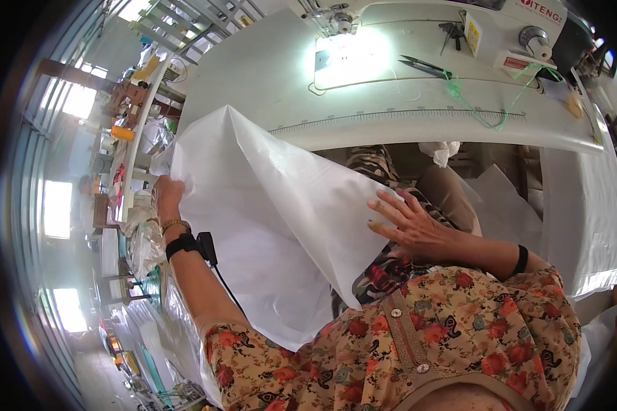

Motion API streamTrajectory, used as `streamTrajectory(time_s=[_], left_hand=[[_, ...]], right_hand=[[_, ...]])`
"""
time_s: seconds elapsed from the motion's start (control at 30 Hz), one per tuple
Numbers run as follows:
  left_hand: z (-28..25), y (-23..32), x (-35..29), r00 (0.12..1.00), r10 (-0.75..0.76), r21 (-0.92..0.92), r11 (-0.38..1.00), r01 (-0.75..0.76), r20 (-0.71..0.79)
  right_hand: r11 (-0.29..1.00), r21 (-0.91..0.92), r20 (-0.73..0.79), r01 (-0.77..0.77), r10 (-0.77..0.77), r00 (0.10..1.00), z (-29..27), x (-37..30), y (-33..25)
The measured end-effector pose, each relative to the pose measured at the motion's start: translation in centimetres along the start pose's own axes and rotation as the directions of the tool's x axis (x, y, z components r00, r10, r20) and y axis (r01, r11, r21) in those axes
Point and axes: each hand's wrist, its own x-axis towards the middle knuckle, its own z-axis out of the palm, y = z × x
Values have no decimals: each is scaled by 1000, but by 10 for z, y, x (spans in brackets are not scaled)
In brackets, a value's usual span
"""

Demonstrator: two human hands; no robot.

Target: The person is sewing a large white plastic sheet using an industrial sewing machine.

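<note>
A large white sheet (pixel 253 198), thin and slightly glossy, drapes over my lap with a raised fold whose tip leans on the table edge. My left hand (pixel 168 195) is closed on the sheet's left edge. At the sheet's right edge, my right hand (pixel 411 222) has its fingers spread, the fingertips over or against the material; whether they touch it I cannot tell. Beyond the sheet stands a sewing machine (pixel 339 24), its lamp lighting the needle area.
On the pale table (pixel 253 82) lie black thread snips (pixel 425 66), tangled green thread (pixel 473 113) and a small dark tool (pixel 452 33). A printed ruler (pixel 391 113) runs along its front. White sheets (pixel 583 226) hang at the right; a cluttered bench (pixel 144 103) stands left.
</note>
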Motion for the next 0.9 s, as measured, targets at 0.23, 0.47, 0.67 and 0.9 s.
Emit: streamTrajectory(time_s=[0.23, 0.47, 0.67, 0.9], left_hand=[[3, -32, -6, 998, -21, -200, 979, 32, 57], [23, -73, -7, 991, -68, -143, 986, 84, 113], [43, -94, -15, 982, -114, -216, 965, 145, 150], [53, -104, 1, 965, -162, -17, 986, 169, 206]], right_hand=[[971, 17, -341, 237, -217, 915, 5, 33, 19], [425, 890, -332, -165, 853, 403, -44, 29, 61], [661, 550, -314, -510, 730, 608, -63, 27, 53], [896, -342, -546, -284, 57, 836, -110, 60, 24]])
